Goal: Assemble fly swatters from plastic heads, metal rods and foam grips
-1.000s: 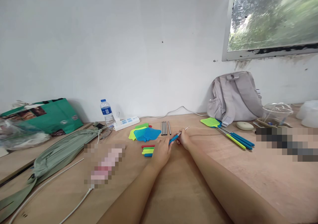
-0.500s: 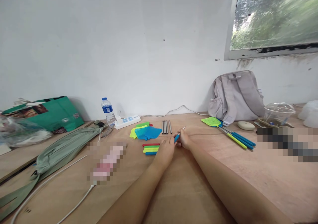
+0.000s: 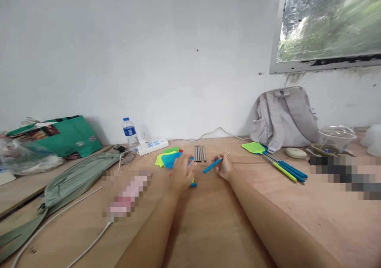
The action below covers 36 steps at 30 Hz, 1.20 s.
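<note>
My right hand [image 3: 224,167] grips a blue handle [image 3: 211,166] with a thin metal rod sticking out of its upper end. Over the loose fly swatter heads hovers my left hand [image 3: 182,173], fingers apart, at the blue head [image 3: 169,160]; whether it touches it I cannot tell. A yellow-green head [image 3: 158,160] and a green head [image 3: 170,150] lie in the same pile. Below my left hand, loose coloured handles [image 3: 193,185] are mostly hidden. Several metal tubes [image 3: 198,154] lie side by side between the hands, farther back.
At right lie several fly swatters [image 3: 290,169] in front of a grey backpack [image 3: 284,117], beside a white oval case [image 3: 295,153] and a clear plastic container [image 3: 336,137]. A power strip [image 3: 153,146], water bottle [image 3: 129,132], green bag [image 3: 79,135] and grey-green cloth bag [image 3: 80,178] are at left.
My left hand has left the blue handle and moved left and up to the swatter heads. My right hand now holds the handle alone, slightly farther right.
</note>
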{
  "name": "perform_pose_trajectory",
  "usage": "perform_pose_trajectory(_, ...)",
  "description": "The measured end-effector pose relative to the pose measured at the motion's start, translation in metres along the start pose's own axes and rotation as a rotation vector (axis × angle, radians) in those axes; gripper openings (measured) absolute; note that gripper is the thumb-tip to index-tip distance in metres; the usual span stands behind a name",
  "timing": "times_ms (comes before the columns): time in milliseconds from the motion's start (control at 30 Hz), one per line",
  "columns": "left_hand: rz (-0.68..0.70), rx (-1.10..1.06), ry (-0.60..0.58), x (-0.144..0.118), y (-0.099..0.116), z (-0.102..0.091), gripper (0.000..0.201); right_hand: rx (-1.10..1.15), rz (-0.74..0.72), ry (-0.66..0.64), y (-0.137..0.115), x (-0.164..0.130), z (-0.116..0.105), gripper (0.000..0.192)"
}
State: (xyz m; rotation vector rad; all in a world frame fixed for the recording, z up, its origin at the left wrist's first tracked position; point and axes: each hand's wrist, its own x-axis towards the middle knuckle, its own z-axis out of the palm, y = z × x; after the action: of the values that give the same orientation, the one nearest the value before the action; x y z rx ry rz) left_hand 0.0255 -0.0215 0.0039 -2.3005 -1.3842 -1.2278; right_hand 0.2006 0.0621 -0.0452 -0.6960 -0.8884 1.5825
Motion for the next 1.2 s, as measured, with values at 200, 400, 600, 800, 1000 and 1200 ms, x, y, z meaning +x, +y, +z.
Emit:
perform_pose_trajectory(200,-0.392,0.064,0.032,-0.001,-0.073,-0.003,0.015,0.180,-0.233,0.249,-0.016,0.003,-0.021,0.038)
perform_pose_trajectory(400,-0.502,0.196,-0.149,-0.008,-0.105,0.007,0.020,0.287,-0.264,0.405,-0.018,0.009,-0.032,0.033)
perform_pose_trajectory(600,-0.471,0.291,-0.209,-0.008,-0.101,0.010,0.037,0.330,-0.229,0.426,-0.015,0.012,-0.035,0.027)
perform_pose_trajectory(800,-0.436,0.275,-0.204,-0.007,-0.106,0.014,0.038,0.358,-0.216,0.440,-0.016,0.014,-0.041,0.022)
perform_pose_trajectory(1000,-0.402,0.236,-0.253,-0.008,-0.107,0.015,0.035,0.330,-0.222,0.430,-0.016,0.013,-0.044,0.023)
perform_pose_trajectory(1200,-0.442,0.228,-0.264,-0.008,-0.105,0.014,0.033,0.237,-0.237,0.415,-0.013,0.015,-0.039,0.026)
